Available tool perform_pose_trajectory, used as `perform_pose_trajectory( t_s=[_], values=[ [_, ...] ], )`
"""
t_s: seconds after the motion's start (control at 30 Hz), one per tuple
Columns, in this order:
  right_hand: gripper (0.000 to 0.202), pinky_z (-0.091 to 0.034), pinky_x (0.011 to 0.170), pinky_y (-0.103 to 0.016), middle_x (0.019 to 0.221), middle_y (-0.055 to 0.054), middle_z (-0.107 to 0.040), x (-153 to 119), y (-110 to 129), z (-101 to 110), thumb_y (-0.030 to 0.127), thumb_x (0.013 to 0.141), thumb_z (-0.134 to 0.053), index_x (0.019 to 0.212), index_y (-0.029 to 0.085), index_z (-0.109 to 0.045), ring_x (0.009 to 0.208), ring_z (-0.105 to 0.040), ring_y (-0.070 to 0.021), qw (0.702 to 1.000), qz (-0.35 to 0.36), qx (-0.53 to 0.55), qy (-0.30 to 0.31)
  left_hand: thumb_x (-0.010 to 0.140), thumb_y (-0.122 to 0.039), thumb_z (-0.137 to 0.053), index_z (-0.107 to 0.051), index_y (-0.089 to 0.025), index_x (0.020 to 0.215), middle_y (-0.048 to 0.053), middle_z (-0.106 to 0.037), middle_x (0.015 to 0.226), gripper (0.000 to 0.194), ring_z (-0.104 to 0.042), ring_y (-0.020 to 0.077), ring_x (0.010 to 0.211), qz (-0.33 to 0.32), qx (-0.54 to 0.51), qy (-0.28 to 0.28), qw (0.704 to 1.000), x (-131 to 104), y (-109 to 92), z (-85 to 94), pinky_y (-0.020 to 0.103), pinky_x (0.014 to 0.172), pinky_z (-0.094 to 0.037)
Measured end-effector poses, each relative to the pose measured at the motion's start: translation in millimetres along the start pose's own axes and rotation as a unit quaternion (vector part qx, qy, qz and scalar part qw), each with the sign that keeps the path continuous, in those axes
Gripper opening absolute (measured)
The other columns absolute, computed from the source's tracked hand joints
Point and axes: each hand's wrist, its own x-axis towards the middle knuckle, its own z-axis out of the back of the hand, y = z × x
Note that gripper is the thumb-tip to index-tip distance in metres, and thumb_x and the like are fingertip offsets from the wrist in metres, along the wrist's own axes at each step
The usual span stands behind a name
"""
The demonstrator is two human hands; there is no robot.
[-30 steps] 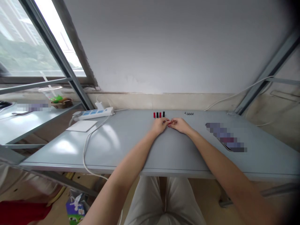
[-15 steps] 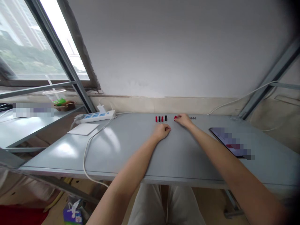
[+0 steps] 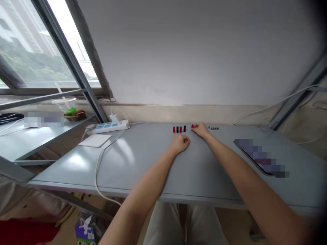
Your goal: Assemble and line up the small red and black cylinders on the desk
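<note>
My right hand [image 3: 201, 130] pinches a small red cylinder [image 3: 192, 126] near the back of the grey desk [image 3: 204, 163]. To its left a short row of upright small cylinders alternates in colour: a red one [image 3: 174, 129], a black one [image 3: 177, 129], another red one [image 3: 180, 129] and another black one [image 3: 184, 128]. Just in front of this row rests my left hand [image 3: 181, 143], fingers curled together; whatever they may hold is too small or hidden to make out. Several tiny dark grey pieces [image 3: 214, 128] lie to the right of my right hand.
A tablet-like device [image 3: 255, 158] lies at the right. On the left are a white power strip [image 3: 109, 127], a flat white square [image 3: 95, 140] and a white cable [image 3: 97, 166] hanging over the front edge. The wall [image 3: 178, 114] bounds the back.
The view has turned slightly left. The red cylinder in my right hand looks more upright, and that hand sits a little closer to the row. My left hand stays in nearly the same place.
</note>
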Motion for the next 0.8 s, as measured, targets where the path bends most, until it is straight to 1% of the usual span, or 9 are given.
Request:
perform_pose_trajectory(
  t_s=[0.1, 0.2, 0.37, 0.47, 0.57, 0.7, 0.8],
  values=[
    [0.012, -0.040, 0.063, -0.023, 0.075, -0.006, -0.066, -1, -1, 3, 0.025, 0.071, -0.063, 0.076, 0.014, -0.065, 0.068, -0.058, -0.0148, 1.000, 0.005, -0.014, 0.013, 0.076, -0.020, -0.051, -0.068, -0.015, 0.080, 0.004, -0.066, 0.073, 0.018, -0.055, 0.0121, 0.066, 0.006, 0.002, 0.002, 1.000, 0, -1, 0.4, 0.024, 0.066, -0.044],
    [0.011, -0.041, 0.065, -0.023, 0.079, -0.007, -0.067, -2, -2, 6, 0.023, 0.074, -0.061, 0.077, 0.013, -0.065, 0.071, -0.058, -0.0149, 0.999, 0.007, -0.029, 0.032, 0.075, -0.018, -0.051, -0.069, -0.015, 0.081, 0.004, -0.066, 0.075, 0.019, -0.055, 0.0122, 0.067, 0.011, 0.001, 0.004, 1.000, -1, -3, 0.8, 0.024, 0.067, -0.045],
    [0.012, -0.041, 0.066, -0.023, 0.082, -0.008, -0.067, -4, -3, 5, 0.019, 0.074, -0.058, 0.081, 0.013, -0.066, 0.074, -0.059, -0.0153, 0.998, -0.008, -0.047, 0.031, 0.075, -0.018, -0.051, -0.069, -0.015, 0.081, 0.004, -0.066, 0.073, 0.019, -0.055, 0.0124, 0.065, 0.018, -0.002, 0.004, 1.000, -2, -4, 1.5, 0.024, 0.066, -0.045],
    [0.012, -0.041, 0.065, -0.024, 0.080, -0.008, -0.067, -5, -1, 5, 0.020, 0.074, -0.057, 0.079, 0.014, -0.066, 0.074, -0.059, -0.0163, 0.998, -0.001, -0.065, 0.028, 0.076, -0.018, -0.051, -0.069, -0.015, 0.081, 0.004, -0.066, 0.073, 0.018, -0.055, 0.0123, 0.065, 0.018, -0.003, 0.003, 1.000, -2, -4, 1.5, 0.024, 0.066, -0.044],
    [0.010, -0.041, 0.064, -0.024, 0.076, -0.007, -0.067, -5, -1, 8, 0.021, 0.073, -0.059, 0.074, 0.015, -0.067, 0.073, -0.060, -0.0172, 0.996, 0.000, -0.080, 0.038, 0.076, -0.018, -0.052, -0.069, -0.015, 0.080, 0.004, -0.066, 0.074, 0.018, -0.054, 0.0121, 0.065, 0.015, -0.006, 0.001, 1.000, -1, -3, 1.0, 0.025, 0.066, -0.044],
    [0.013, -0.041, 0.061, -0.025, 0.072, -0.007, -0.066, -8, -3, 17, 0.027, 0.070, -0.063, 0.069, 0.015, -0.067, 0.069, -0.060, -0.0182, 0.993, -0.009, -0.101, 0.056, 0.076, -0.018, -0.052, -0.069, -0.015, 0.080, 0.003, -0.065, 0.071, 0.018, -0.054, 0.0119, 0.063, 0.012, -0.013, -0.002, 1.000, 0, -1, -0.1, 0.025, 0.065, -0.044],
    [0.012, -0.040, 0.061, -0.026, 0.070, -0.009, -0.066, -17, -3, 26, 0.025, 0.070, -0.062, 0.066, 0.015, -0.067, 0.068, -0.060, -0.0189, 0.991, 0.002, -0.123, 0.051, 0.076, -0.020, -0.053, -0.069, -0.015, 0.079, 0.003, -0.064, 0.069, 0.017, -0.053, 0.0116, 0.062, 0.017, -0.021, -0.012, 1.000, 2, 2, -2.0, 0.024, 0.064, -0.044]
  ],
)
